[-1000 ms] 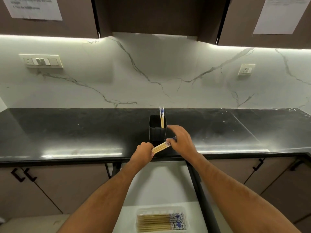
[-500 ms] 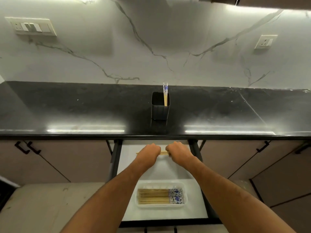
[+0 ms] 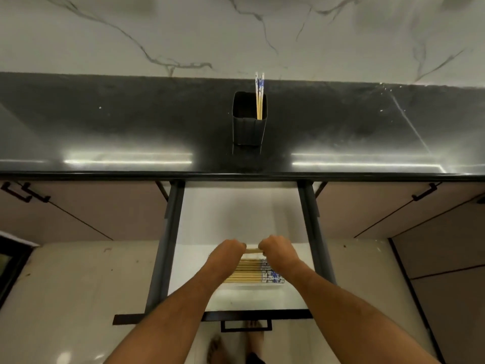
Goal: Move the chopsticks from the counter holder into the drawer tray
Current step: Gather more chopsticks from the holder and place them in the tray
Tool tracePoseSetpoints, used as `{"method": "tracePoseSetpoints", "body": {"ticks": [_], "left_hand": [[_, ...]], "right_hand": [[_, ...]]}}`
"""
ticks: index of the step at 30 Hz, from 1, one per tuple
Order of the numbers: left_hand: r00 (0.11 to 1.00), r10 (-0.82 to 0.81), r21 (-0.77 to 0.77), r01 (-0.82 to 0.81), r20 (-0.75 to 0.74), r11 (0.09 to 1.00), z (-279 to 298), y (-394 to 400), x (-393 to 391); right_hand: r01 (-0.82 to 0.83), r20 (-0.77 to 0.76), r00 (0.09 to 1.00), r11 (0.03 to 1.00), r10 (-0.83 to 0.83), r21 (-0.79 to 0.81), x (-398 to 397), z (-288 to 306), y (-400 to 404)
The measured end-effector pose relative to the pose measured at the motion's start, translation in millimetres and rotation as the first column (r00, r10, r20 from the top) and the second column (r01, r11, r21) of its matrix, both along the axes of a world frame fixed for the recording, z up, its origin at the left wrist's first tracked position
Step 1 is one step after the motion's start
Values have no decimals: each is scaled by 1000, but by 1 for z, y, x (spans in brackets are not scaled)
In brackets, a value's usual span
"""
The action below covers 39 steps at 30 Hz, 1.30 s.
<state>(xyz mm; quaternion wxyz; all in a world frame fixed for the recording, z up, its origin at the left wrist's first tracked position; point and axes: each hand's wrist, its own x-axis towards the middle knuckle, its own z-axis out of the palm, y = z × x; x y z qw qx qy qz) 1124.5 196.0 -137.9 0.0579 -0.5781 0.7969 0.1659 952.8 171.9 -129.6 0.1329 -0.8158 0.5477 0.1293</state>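
A black square holder (image 3: 249,127) stands on the dark counter (image 3: 131,122) with two or three blue-tipped bamboo chopsticks (image 3: 259,97) upright in it. Below, the drawer (image 3: 236,214) is pulled out. A clear tray (image 3: 252,286) in it holds several chopsticks (image 3: 249,271) lying side by side, blue ends to the right. My left hand (image 3: 228,252) and my right hand (image 3: 277,249) each grip one end of a small bundle of chopsticks (image 3: 252,250), held level just above the tray's far edge. My forearms hide part of the tray.
The drawer has dark side rails (image 3: 170,232) and a black front with a handle (image 3: 245,324). Closed cabinet doors with black handles (image 3: 425,193) flank it. A marble backsplash (image 3: 236,35) rises behind the counter. Bare feet (image 3: 236,348) show on the pale floor.
Both hands carried the bundle from beside the holder on the counter, down over the open drawer, to just above the tray. The view has tilted downward.
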Motion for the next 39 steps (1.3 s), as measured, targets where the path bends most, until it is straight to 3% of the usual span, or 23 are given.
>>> {"method": "tracePoseSetpoints", "body": {"ticks": [10, 18, 39], "left_hand": [[997, 81, 149, -79, -11, 986, -55, 17, -1], [993, 110, 113, -113, 30, 987, -76, 19, 3], [990, 134, 14, -134, -47, 991, -90, 30, 9]], "right_hand": [[-83, -25, 996, 994, 85, 76, -2, -57, 16], [-76, -28, 996, 993, 79, 91, 7, -81, 22], [-63, 34, 997, 998, 63, 0, -1, -93, 30]]}}
